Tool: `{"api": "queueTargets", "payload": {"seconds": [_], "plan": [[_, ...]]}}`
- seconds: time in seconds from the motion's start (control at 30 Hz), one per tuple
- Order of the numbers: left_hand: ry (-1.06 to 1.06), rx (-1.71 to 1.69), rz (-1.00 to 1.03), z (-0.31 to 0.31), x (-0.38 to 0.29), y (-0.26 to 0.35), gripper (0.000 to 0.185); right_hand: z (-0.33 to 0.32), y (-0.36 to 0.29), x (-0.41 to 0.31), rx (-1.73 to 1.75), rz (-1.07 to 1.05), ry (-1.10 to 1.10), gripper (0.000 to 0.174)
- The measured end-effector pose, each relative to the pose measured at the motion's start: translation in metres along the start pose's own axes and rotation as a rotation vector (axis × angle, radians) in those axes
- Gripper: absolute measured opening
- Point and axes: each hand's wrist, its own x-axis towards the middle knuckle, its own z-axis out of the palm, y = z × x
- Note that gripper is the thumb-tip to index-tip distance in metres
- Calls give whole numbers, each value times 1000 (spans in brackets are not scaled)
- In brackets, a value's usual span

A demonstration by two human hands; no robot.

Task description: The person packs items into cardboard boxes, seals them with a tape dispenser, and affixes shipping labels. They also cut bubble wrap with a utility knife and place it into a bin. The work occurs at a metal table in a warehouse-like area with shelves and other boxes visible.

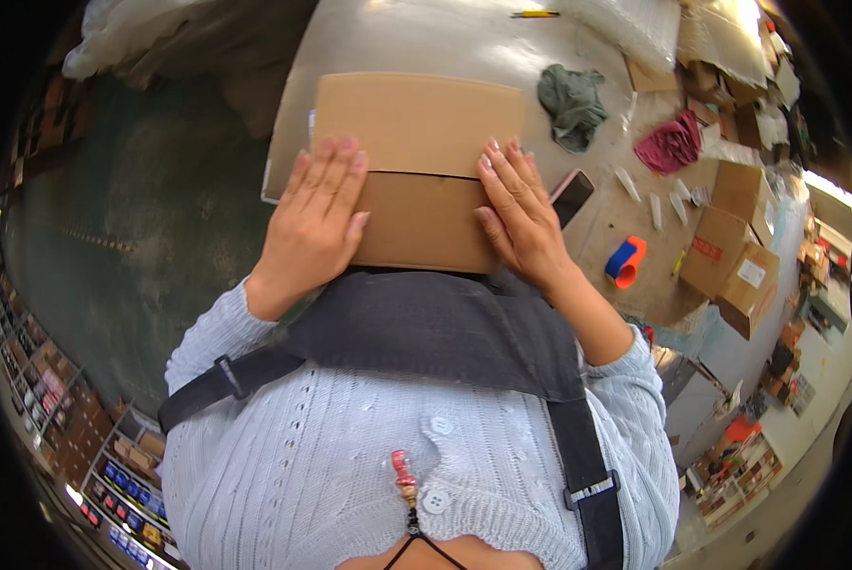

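A brown cardboard box [426,221] lies right in front of my waist with its two top flaps folded inward. A thin dark seam runs between the near flap and the far flap [418,121]. My left hand [317,210] rests flat on the box's left side, its fingers stretched across the seam and its thumb apart. On the right side, my right hand [522,203] lies in the same way, palm down. Neither hand is closed around anything. The inside of the box is hidden.
On the metal-topped table [411,35], right of the box, are a dark green cloth [574,107], a phone [572,196], a blue-and-orange tape dispenser [625,262] and a maroon cloth [669,142]. Cardboard boxes [718,246] stand farther right. A yellow cutter [536,14] lies at the back.
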Motion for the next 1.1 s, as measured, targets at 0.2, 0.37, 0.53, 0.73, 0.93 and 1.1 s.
{"api": "queueTargets", "payload": {"seconds": [0.2, 0.37, 0.53, 0.73, 0.93, 1.1], "plan": [[12, 0, 24, 10, 3, 4, 60, 6, 92, -100, 76, 472, 414, 42], [-22, 0, 31, 13, 4, 6, 59, -3, 286, -314, -420, 1405, 460, 62], [-79, 11, 0, 7, 0, 9, 59, 9, 358, -466, -323, 1436, 317, 94], [-101, 93, -19, 4, -2, 11, 59, -28, 331, -402, -473, 1491, 340, 55], [-53, -13, -36, 7, -4, 9, 59, -92, 190, -192, -350, 644, 469, 27], [-34, 2, -4, 6, -7, 1, 58, -75, 45, -40, 316, 209, 366, 54]]}}
